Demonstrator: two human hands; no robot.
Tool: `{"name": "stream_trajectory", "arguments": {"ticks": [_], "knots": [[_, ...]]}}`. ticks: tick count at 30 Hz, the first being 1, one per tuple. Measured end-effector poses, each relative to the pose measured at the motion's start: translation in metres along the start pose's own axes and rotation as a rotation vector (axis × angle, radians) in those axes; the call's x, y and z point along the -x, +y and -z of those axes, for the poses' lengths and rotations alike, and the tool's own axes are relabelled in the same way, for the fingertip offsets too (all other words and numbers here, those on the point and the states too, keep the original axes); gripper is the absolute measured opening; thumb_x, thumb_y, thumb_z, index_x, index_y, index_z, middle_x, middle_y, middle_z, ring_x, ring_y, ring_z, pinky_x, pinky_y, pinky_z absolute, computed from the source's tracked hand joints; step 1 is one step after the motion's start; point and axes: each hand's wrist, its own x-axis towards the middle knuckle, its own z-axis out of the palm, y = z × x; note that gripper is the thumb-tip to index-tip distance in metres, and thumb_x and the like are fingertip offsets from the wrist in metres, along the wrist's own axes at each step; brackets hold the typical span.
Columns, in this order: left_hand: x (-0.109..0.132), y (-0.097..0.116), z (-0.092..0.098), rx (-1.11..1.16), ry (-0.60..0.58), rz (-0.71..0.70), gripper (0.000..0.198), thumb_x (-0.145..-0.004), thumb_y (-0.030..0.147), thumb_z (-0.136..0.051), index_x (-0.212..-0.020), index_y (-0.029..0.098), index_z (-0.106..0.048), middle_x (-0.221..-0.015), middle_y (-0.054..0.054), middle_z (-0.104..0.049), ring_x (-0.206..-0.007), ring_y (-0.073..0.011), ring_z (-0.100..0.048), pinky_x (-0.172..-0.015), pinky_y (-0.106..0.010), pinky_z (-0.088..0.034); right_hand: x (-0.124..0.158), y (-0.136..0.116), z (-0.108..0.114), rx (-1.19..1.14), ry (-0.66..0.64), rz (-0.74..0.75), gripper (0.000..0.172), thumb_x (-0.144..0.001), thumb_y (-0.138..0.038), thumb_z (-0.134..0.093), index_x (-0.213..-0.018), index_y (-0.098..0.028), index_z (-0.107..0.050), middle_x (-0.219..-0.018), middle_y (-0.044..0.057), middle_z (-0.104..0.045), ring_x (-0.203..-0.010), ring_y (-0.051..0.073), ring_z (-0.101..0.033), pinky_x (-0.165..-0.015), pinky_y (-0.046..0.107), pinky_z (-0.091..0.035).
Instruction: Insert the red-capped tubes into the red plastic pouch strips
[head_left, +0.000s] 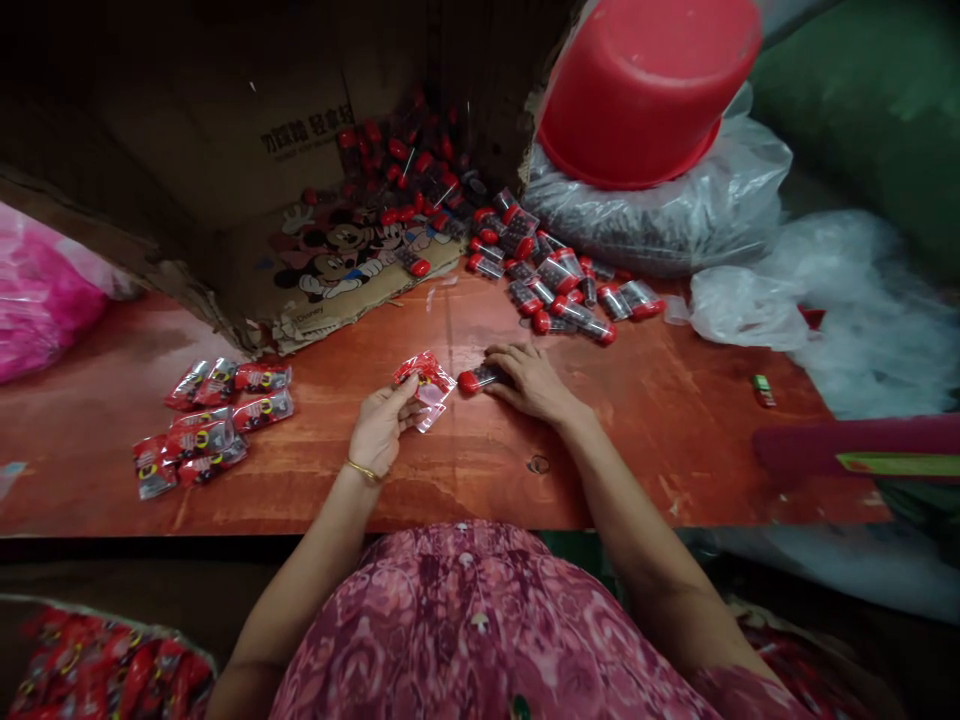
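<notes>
My left hand (380, 425) pinches a small stack of flat printed plastic sleeves (427, 388), red and clear with a yellow and black design. Just to the right, my right hand (531, 382) has its fingers curled round a clear tube with a red cap (474, 380) and dark contents. The capped end points left at the sleeves, a small gap apart from them. Beyond my right hand lies a loose heap of similar red-capped tubes (559, 270). Several tubes wrapped in printed sleeves (202, 430) lie on the table at the left.
An open cardboard box (322, 320) lies on its side at the back, with more tubes inside. A red tub (645, 90) sits upside down on a filled plastic bag (660, 225). A pink bag (45, 290) is at far left; wrapped pieces fill a container (112, 665) below the red table (465, 490).
</notes>
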Motion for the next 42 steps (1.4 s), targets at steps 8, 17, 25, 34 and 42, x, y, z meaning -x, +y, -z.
{"name": "stream_trajectory", "arguments": {"ticks": [8, 17, 25, 34, 42], "knots": [[-0.002, 0.0, 0.005, 0.018, -0.004, 0.016, 0.025, -0.059, 0.032, -0.077, -0.068, 0.014, -0.062, -0.054, 0.0, -0.065, -0.045, -0.0078, -0.056, -0.046, -0.017, -0.043, 0.012, -0.013, -0.008, -0.216, 0.12, -0.072, 0.028, -0.09, -0.037, -0.041, -0.094, -0.016, -0.059, -0.087, 0.01, -0.065, -0.08, 0.021, -0.054, -0.076, 0.035, -0.04], [-0.003, -0.002, 0.002, 0.045, -0.016, 0.015, 0.022, -0.061, 0.028, -0.076, -0.071, 0.012, -0.064, -0.06, -0.002, -0.068, -0.048, -0.0091, -0.059, -0.046, -0.018, -0.044, 0.026, -0.054, -0.008, -1.006, 0.124, -0.296, 0.034, -0.082, -0.052, -0.047, -0.088, -0.019, -0.052, -0.068, 0.0, -0.057, -0.053, 0.01, -0.05, -0.052, 0.024, -0.042], [0.002, -0.004, 0.0, 0.027, -0.038, -0.043, 0.036, -0.044, 0.036, -0.083, -0.063, 0.011, -0.063, -0.057, -0.002, -0.066, -0.049, -0.0087, -0.057, -0.047, -0.018, -0.043, 0.024, -0.076, 0.007, -1.18, 0.072, -0.436, 0.035, -0.072, -0.052, -0.059, -0.075, -0.018, -0.055, -0.055, -0.004, -0.049, -0.043, 0.007, -0.043, -0.04, 0.019, -0.034], [0.0, -0.007, 0.001, -0.034, 0.004, -0.168, 0.038, -0.043, 0.041, -0.082, -0.056, 0.011, -0.063, -0.053, 0.0, -0.062, -0.048, -0.0069, -0.052, -0.048, -0.019, -0.042, 0.02, -0.084, 0.005, -1.214, 0.076, -0.555, 0.032, -0.068, -0.048, -0.061, -0.072, -0.017, -0.055, -0.05, -0.006, -0.048, -0.039, 0.006, -0.042, -0.039, 0.019, -0.034], [0.002, -0.008, -0.001, -0.049, -0.119, -0.199, 0.038, -0.044, 0.041, -0.081, -0.06, 0.011, -0.065, -0.056, 0.0, -0.063, -0.049, -0.0076, -0.053, -0.049, -0.02, -0.043, 0.018, -0.086, -0.002, -1.246, 0.151, -0.617, 0.034, -0.069, -0.052, -0.058, -0.074, -0.018, -0.054, -0.045, -0.008, -0.046, -0.035, 0.005, -0.039, -0.035, 0.018, -0.034]]}}
